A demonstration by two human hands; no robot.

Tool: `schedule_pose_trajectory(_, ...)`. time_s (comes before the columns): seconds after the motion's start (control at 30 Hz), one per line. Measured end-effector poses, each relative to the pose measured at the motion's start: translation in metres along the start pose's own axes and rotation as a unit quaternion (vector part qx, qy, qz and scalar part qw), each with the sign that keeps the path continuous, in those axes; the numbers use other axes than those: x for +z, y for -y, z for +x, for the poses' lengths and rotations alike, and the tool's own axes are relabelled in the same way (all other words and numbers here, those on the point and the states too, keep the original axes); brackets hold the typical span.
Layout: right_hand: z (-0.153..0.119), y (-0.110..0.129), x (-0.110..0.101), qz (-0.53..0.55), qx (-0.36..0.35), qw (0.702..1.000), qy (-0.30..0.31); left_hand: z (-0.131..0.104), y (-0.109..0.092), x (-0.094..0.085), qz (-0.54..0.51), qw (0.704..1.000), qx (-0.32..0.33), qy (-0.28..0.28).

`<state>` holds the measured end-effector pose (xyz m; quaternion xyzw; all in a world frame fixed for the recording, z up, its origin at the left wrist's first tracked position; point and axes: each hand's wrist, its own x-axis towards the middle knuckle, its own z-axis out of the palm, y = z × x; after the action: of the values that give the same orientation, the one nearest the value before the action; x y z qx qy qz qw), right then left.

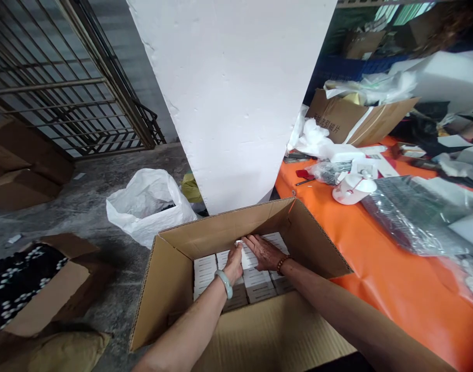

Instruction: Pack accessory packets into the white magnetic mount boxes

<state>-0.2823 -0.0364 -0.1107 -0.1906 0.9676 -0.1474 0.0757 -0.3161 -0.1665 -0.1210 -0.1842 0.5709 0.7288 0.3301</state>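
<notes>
A large open cardboard box [283,330] stands in front of me, with rows of small white boxes [205,268] packed in its bottom. Both my hands reach down into it. My left hand [234,262], with a pale bangle at the wrist, has its fingers curled around the edge of a small white box near the far wall. Right beside it, my right hand [262,251], with a beaded bracelet, lies with its fingers spread on top of the white boxes. Parts of the boxes under both hands are hidden.
A white pillar [236,103] rises just beyond the box. To the right, an orange-covered table [321,222] holds a white container [352,188] and plastic-wrapped goods. Left are a white sack [154,222], a carton of black cloth [54,299] and a metal gate [58,82].
</notes>
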Motion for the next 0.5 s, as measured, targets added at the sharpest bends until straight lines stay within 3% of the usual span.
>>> schedule_pose_trajectory(0.23,0.001,-0.001,0.004,0.004,0.023,1.000,0.014,0.006,0.002,0.001,0.027,0.998,-0.040,-0.036)
schedule_pose_trajectory(0.5,-0.006,0.005,-0.002,-0.006,0.054,0.998,0.015,0.014,0.020,-0.003,0.048,0.996,-0.022,-0.066)
